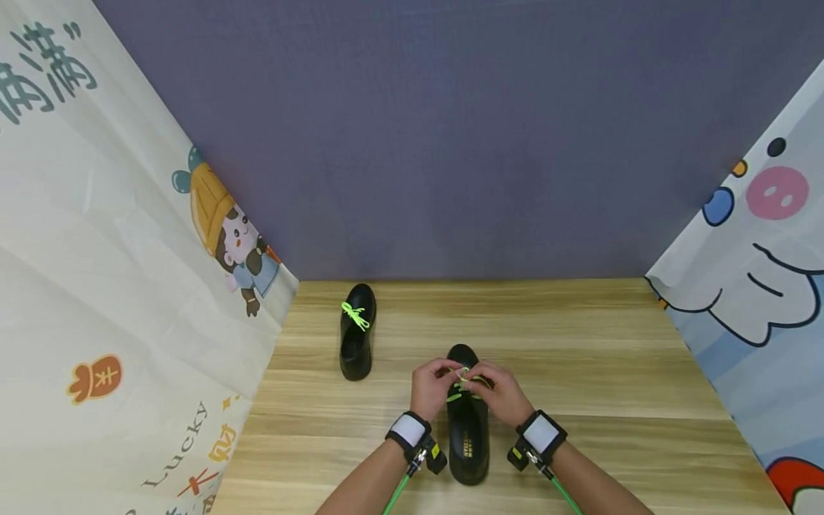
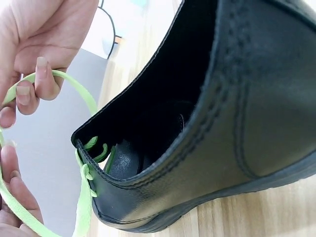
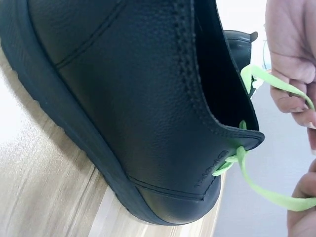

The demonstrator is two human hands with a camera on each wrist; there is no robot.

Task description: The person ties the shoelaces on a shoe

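Note:
A black leather shoe rests on the floor, its toe pointing away from me. Its bright green shoelace comes out of the eyelets at the top of the opening. Over the front of the shoe, my left hand pinches one part of the lace between thumb and fingers. Opposite it, my right hand pinches another part, with the fingertips of both hands close together. Seen from the right wrist, the lace runs in loose curves from the eyelets to both hands.
A second black shoe, its green lace tied in a bow, stands farther off to the left. Wood-grain flooring meets a grey-blue panel at the back. Printed curtains hang on the left and right.

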